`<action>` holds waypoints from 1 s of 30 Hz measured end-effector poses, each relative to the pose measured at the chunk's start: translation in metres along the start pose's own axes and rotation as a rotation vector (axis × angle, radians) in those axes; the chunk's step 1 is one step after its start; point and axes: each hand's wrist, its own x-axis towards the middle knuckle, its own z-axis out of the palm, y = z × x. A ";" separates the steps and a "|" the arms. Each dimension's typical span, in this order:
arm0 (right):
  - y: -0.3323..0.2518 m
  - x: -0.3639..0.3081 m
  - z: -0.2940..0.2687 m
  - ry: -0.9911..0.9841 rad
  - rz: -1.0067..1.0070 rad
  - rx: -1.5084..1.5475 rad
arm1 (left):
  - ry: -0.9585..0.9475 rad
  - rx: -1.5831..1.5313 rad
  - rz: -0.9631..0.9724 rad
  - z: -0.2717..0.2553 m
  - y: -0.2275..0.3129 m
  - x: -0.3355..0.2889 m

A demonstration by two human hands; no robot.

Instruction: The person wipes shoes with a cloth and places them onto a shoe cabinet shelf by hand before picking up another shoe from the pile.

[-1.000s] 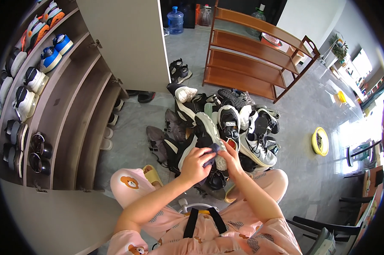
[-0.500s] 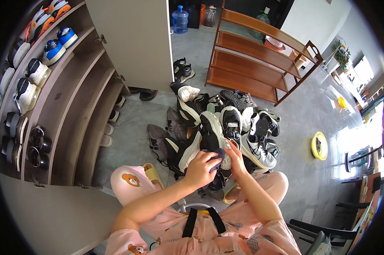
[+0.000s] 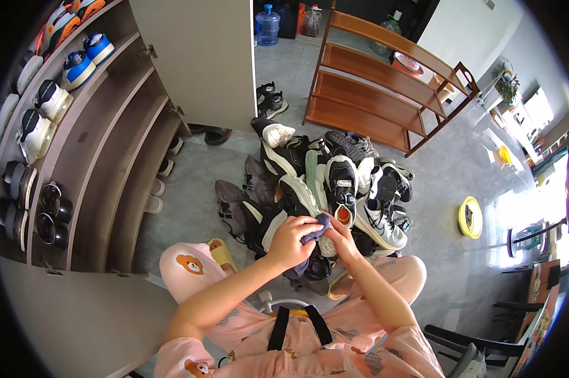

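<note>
Fingers of the left hand (image 3: 289, 242) curl round a crumpled, dark blue-grey cloth (image 3: 316, 229), pressing it to the near end of a black sneaker with a thick white sole (image 3: 302, 193). From where I stand, the right hand (image 3: 342, 242) looks closed on the right edge of that same end, its fingertips close to the cloth. The sneaker sits at the near side of a jumbled heap of black, white and grey shoes (image 3: 380, 218), between 2 knees in pink bear-print trousers (image 3: 391, 277). Yellow slippers (image 3: 221, 253) are on the feet. To the left, a grey-brown wooden shoe cabinet (image 3: 111, 120) stands open, 2 blue-and-white sneakers (image 3: 78, 69) on a far shelf. Beyond the heap is a reddish-brown wooden rack (image 3: 369, 101) with 4 shelves. Well to the right, a round yellow basin (image 3: 462, 220) rests on the glossy grey floor (image 3: 435, 189).
</note>
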 end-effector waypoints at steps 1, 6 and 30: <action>-0.002 0.000 0.002 0.004 -0.007 0.011 | 0.023 -0.010 0.029 -0.006 -0.001 0.003; -0.005 -0.008 0.005 -0.044 -0.003 -0.032 | 0.262 0.376 0.027 -0.044 -0.033 0.034; -0.007 -0.021 -0.005 -0.075 0.104 -0.029 | 0.027 0.331 0.096 -0.019 -0.024 0.009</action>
